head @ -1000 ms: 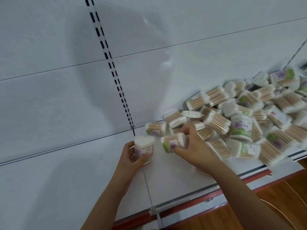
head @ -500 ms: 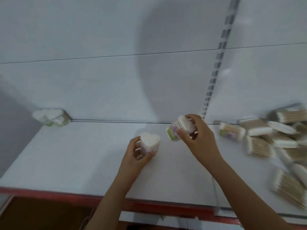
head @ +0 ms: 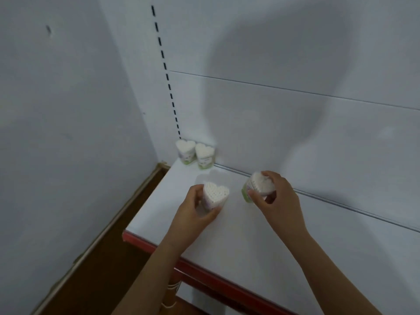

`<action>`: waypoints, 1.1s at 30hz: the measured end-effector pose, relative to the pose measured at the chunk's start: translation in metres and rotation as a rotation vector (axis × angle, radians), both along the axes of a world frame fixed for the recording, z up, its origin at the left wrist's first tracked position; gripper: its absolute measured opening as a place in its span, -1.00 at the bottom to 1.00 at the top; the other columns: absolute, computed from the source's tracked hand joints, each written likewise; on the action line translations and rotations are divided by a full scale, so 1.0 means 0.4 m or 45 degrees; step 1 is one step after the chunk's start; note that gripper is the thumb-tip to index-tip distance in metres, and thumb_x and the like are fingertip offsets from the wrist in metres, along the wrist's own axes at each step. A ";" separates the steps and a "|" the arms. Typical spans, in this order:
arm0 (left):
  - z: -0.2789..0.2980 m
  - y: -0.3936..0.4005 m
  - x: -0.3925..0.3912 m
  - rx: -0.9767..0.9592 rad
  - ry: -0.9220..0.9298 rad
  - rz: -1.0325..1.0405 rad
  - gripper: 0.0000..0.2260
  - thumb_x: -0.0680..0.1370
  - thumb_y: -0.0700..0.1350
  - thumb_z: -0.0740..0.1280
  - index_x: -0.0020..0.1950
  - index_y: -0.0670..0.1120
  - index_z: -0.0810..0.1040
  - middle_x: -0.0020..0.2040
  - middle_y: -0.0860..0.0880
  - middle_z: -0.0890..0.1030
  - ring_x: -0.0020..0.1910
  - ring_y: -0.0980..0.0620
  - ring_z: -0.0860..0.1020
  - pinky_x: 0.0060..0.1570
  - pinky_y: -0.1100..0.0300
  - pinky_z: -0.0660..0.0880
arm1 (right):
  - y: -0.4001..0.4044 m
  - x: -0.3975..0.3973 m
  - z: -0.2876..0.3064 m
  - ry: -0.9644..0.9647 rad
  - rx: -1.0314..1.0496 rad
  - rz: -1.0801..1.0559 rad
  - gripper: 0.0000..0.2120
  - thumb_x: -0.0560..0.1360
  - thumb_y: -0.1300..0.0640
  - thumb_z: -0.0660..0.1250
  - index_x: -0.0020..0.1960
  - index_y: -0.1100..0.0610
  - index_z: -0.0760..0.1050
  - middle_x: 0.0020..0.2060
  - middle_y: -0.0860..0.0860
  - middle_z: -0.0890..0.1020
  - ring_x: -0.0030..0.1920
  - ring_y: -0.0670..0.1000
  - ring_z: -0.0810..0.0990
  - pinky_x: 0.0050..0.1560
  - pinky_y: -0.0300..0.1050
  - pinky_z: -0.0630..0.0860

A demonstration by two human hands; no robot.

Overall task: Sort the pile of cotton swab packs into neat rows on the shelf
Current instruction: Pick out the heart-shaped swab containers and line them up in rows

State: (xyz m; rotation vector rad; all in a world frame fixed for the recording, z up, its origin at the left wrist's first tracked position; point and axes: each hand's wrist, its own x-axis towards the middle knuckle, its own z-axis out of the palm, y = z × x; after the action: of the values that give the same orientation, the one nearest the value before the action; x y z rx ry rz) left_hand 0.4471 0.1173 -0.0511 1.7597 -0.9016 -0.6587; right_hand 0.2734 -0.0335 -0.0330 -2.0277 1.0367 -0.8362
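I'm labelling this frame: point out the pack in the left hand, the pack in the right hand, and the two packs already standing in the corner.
Left-hand pack (head: 216,193), head view, heart-shaped swab top.
Right-hand pack (head: 261,184), head view, swab end.
Corner packs (head: 195,153), head view, the pair's touching sides.

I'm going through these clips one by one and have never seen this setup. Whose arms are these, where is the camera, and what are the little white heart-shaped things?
There is no machine here: a person wears one wide-angle camera on the head, looking down at both bare hands. The left hand grips an upright heart-shaped pack of white cotton swabs. The right hand holds a tilted swab pack with a green label. Both are above the white shelf with a red front edge. Two more heart-shaped packs stand upright side by side in the shelf's back left corner.
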 end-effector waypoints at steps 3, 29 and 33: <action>-0.016 0.005 0.066 0.017 -0.085 -0.038 -0.51 0.51 -0.05 0.50 0.35 0.09 0.37 0.24 0.21 0.53 0.20 0.36 0.48 0.11 0.50 0.41 | 0.010 0.088 -0.024 0.085 -0.025 0.031 -0.54 0.43 -0.08 0.49 0.28 -0.08 0.45 0.09 -0.11 0.52 -0.21 -0.16 0.53 -0.15 -0.33 0.42; -0.085 -0.021 0.133 -0.047 -0.277 -0.070 -0.50 0.51 -0.02 0.50 0.37 0.11 0.35 0.26 0.21 0.52 0.25 0.28 0.49 0.21 0.40 0.40 | -0.019 0.293 -0.061 -0.208 -0.066 -0.173 -0.45 0.43 0.09 0.53 0.32 0.13 0.39 0.20 0.03 0.42 -0.02 0.03 0.57 0.01 -0.14 0.54; -0.084 -0.019 0.133 -0.045 -0.288 -0.064 -0.50 0.51 -0.03 0.50 0.34 0.16 0.33 0.25 0.23 0.50 0.24 0.32 0.47 0.20 0.43 0.39 | -0.015 0.304 -0.063 -0.263 -0.055 -0.159 -0.53 0.42 0.15 0.54 0.24 0.13 0.42 0.16 -0.03 0.38 -0.16 -0.09 0.56 -0.11 -0.49 0.43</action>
State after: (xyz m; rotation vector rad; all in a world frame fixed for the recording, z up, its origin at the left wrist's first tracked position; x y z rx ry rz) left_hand 0.5003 0.1095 -0.0847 1.8094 -1.1072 -0.4787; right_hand 0.3949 -0.0397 -0.0583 -1.8801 1.0428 -1.1164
